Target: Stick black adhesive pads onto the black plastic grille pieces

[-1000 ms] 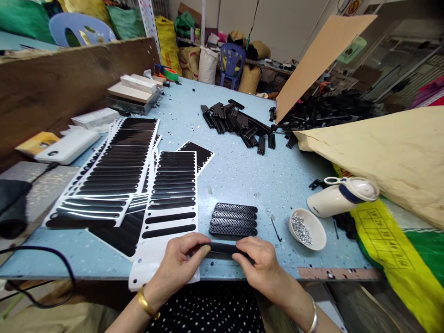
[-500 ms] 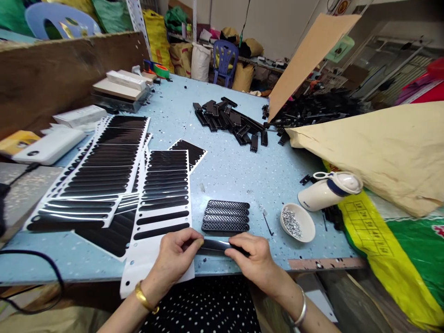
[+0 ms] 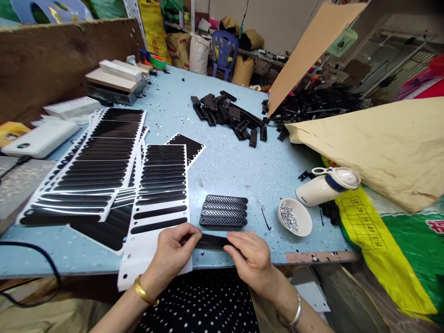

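Between my two hands, just over the table's front edge, is a black strip (image 3: 213, 240) with a smooth upper face. My left hand (image 3: 176, 252) pinches its left end between thumb and fingers. At the other end, my right hand (image 3: 250, 256) grips it with the thumb below and the fingers on top. My fingers cover both ends. Right behind the strip lies a block of textured black bars (image 3: 224, 211) side by side. Next to my left hand is a white sheet of black stickers (image 3: 160, 187), its lower part bare.
More sticker sheets (image 3: 100, 152) overlap at left. A pile of black plastic parts (image 3: 229, 113) lies farther back. At right stand a white bowl (image 3: 302, 217) of small metal pieces and a tilted white bottle (image 3: 321, 187). Brown paper (image 3: 374, 148) covers the right side; a black cable (image 3: 38, 245) loops at left.
The view has shifted slightly, and the table's things sit a little higher and more left in it. Both hands still hold the strip; its shiny glare has faded.
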### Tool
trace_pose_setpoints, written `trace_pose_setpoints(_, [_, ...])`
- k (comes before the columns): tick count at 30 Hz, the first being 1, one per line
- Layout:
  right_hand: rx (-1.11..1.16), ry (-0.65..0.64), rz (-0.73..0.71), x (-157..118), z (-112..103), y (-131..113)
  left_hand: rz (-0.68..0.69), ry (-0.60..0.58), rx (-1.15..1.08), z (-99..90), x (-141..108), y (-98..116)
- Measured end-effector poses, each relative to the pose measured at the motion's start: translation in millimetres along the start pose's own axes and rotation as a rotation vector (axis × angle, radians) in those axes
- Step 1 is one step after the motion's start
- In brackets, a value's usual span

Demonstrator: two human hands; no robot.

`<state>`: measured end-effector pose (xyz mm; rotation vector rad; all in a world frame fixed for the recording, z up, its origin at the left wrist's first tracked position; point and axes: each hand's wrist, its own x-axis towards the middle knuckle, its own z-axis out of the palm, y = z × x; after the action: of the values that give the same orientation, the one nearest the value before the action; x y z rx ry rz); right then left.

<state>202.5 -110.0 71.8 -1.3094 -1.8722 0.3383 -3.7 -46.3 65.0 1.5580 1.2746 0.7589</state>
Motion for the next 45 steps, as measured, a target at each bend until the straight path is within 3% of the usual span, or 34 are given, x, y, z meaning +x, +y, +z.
trace_pose_setpoints(6, [0.036, -0.090, 0.093, 0, -2, 3, -0.003, 0.012, -0.019, 0.0, -1, 1])
trace_pose_setpoints(14, [0.181, -0.044, 0.188, -4, 1, 12, 0.023, 0.034, -0.014, 0.6, -1, 2])
trace_pose_setpoints(22, [0.179, -0.056, 0.150, -6, 1, 16, 0.041, 0.021, -0.022, -1.4, 1, 4])
trace_pose_setpoints(27, [0.066, -0.016, 0.134, -20, -16, 22, 0.061, 0.017, 0.011, -1.6, 1, -1])
trace_pose_setpoints(31, [-0.047, 0.054, 0.256, -33, -36, 25, 0.114, 0.019, 0.079, -4.0, 1, -5])
trace_pose_setpoints(37, [0.066, 0.059, 0.353, -27, -33, 22, 0.291, 0.049, 0.252, -5.6, -1, -6])
trace_pose_setpoints(42, [0.217, 0.082, 0.426, -20, -18, 21, 0.634, 0.181, 0.385, -1.7, -7, -6])
trace_pose_setpoints(45, [0.237, 0.074, 0.438, -17, -13, 23, 0.815, 0.146, 0.526, 2.8, -8, -8])
